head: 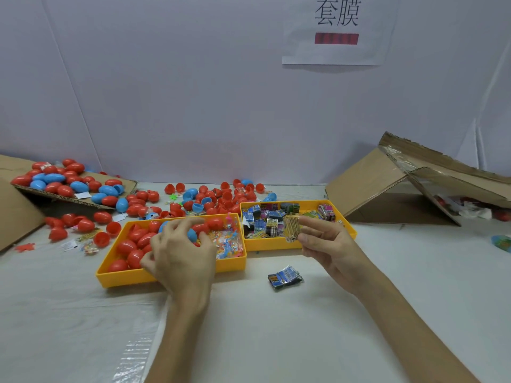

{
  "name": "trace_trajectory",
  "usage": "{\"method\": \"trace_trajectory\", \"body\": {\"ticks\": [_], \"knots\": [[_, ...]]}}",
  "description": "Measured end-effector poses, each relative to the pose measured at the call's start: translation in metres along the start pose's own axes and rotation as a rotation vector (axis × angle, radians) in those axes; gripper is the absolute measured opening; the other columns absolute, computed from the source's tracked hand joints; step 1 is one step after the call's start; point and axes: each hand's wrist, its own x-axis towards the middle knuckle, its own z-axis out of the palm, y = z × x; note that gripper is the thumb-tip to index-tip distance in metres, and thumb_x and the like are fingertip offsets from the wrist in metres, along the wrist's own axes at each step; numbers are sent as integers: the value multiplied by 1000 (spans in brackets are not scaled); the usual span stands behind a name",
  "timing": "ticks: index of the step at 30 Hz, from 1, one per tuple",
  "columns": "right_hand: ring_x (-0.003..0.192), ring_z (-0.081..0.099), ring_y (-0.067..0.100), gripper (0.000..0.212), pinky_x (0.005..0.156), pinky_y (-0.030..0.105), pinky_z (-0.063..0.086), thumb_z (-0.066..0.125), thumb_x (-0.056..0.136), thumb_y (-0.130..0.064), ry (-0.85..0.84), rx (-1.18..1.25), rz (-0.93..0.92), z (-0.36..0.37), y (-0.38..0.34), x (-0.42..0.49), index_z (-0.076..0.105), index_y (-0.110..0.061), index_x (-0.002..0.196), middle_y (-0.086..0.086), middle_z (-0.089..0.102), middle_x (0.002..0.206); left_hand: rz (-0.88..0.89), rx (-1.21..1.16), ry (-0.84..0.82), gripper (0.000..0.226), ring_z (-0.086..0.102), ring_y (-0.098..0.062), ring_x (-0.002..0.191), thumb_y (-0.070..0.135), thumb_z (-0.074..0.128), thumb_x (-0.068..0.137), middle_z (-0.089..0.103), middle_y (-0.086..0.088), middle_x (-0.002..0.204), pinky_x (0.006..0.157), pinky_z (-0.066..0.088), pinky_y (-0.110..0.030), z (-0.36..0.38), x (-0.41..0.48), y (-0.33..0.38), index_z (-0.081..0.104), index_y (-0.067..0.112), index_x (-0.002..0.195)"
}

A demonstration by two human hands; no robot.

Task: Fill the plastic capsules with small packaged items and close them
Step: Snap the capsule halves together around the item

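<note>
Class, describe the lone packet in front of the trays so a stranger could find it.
Find the right-hand yellow tray mid-table, the one holding packets. In front of it, on the white cloth, lies a blue-and-black packet. Its neighbours sit inside the tray; this one lies alone outside.

The left grip (181,257) is hanging over the left yellow tray (119,276), its fingers curling round a blue capsule (192,234) among red capsules (127,246). The right grip (329,246) is hovering at the near rim of the right yellow tray (350,226), pinching a yellow packet (292,227) between thumb and fingertips. Small packets (261,225) are filling that tray. A blue packet (285,277) is lying on the bench (276,341) between the forearms. Red and blue shells (221,200) are lying scattered behind the trays, and a cardboard box (387,189) is lying open at far right.
</note>
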Motion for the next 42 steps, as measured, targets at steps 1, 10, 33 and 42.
{"method": "trace_trajectory", "body": {"ticks": [1,10,33,42], "knots": [[68,63,10,34,64,20,54,75,70,-10,-7,-7,-1,1,1,0,82,-29,98,-2,72,80,-29,60,-57,21,52,-26,116,25,66,90,65,1,124,98,31,-48,0,3,-3,72,34,108],[67,61,11,34,61,21,52,74,73,-8,-14,5,-16,-1,0,2,81,-25,101,1,73,84,-98,215,-197,19,55,-25,109,28,59,94,69,2,107,97,26,-44,0,6,-8,74,37,100],[61,57,14,27,59,22,50,76,79,-8,-1,-5,-7,1,-3,3,81,-20,102,-1,59,68,-402,-1309,-523,44,72,-27,108,-16,46,89,75,-5,116,80,61,-30,0,1,12,75,13,107],[62,62,16,33,62,22,51,69,78,-13,-28,5,1,3,-4,1,80,-24,107,0,61,69,-435,-1403,-771,33,75,-29,98,7,70,82,76,-12,106,76,61,-27,-2,-14,27,76,18,113]]}}
